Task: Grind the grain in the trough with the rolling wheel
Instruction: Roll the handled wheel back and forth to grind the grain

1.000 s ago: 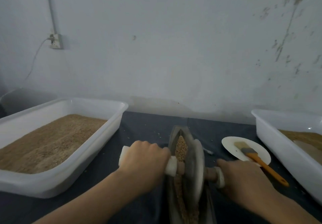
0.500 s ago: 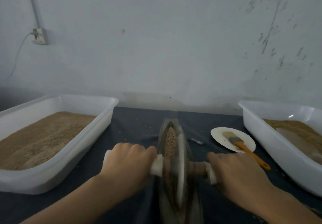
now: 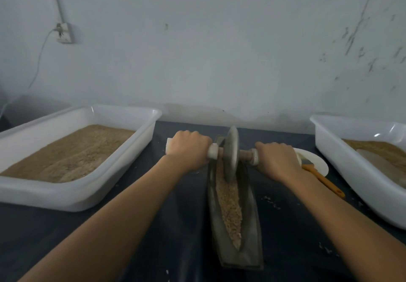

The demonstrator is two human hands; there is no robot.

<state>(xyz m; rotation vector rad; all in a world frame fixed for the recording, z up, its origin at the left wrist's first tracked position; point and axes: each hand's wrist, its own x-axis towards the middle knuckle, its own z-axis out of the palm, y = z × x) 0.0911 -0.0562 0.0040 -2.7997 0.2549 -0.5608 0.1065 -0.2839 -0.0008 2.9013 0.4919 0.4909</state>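
A narrow dark metal trough (image 3: 250,246) lies lengthwise on the dark table, holding a strip of tan grain (image 3: 229,202). The grey rolling wheel (image 3: 231,153) stands upright in the trough's far end. An axle with white-wrapped handles runs through it. My left hand (image 3: 187,150) grips the left handle and my right hand (image 3: 278,161) grips the right handle, both arms stretched forward. The handles are mostly hidden under my fingers.
A white tub (image 3: 72,194) of tan grain sits at the left. Another white tub (image 3: 342,167) with grain stands at the right edge. Between it and the trough lies a white plate (image 3: 318,163) with an orange-handled brush (image 3: 325,182). Loose grains dot the tablecloth. A wall is close behind.
Both hands have pushed the wheel away from me, from the near part of the trough to its far end. The grain behind the wheel now lies uncovered.
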